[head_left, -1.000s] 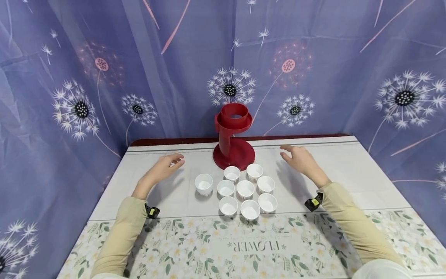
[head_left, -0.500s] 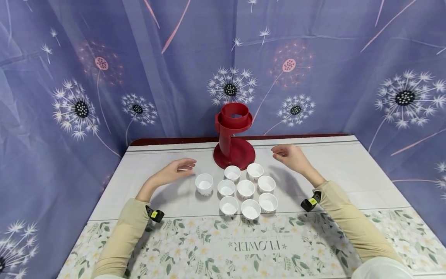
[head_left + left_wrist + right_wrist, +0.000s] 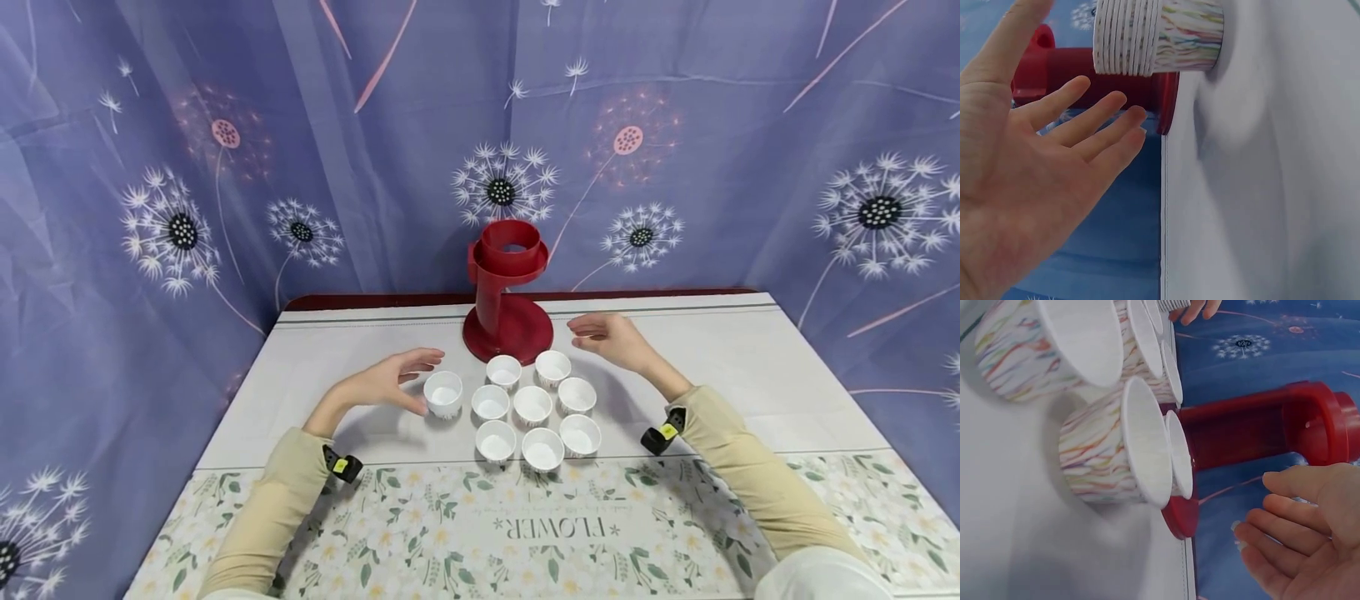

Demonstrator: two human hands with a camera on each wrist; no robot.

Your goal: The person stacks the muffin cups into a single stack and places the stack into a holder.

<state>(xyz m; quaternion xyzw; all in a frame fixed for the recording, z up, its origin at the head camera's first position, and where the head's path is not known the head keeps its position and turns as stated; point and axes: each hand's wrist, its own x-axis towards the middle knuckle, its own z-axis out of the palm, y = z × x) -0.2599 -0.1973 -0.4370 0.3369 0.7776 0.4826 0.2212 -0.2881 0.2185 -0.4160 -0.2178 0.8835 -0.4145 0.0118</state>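
Observation:
Beside the stack of paper cups (image 3: 443,395) is my left hand (image 3: 386,382), thumb and fingers spread to either side of it. In the left wrist view the stacked cups (image 3: 1159,36) show several rims and a coloured streak pattern, and the fingers (image 3: 1094,128) look apart from them. My right hand (image 3: 611,340) hovers over the table right of the red stand (image 3: 513,329), holding nothing, its fingers loosely bent. Single paper cups (image 3: 532,405) stand upright in a cluster between the hands; the right wrist view shows one cup (image 3: 1116,450) with streaks up close.
The red stand, with a ring-shaped holder (image 3: 512,248) on top, stands at the table's back edge behind the cups. A blue dandelion curtain (image 3: 390,167) hangs behind the table. A floral strip printed FLOWER (image 3: 555,527) runs along the near side.
My left hand has moved right, up to the cup stack, and its thumb and fingers have spread apart. My right hand has shifted left toward the red stand. The cups stay in place.

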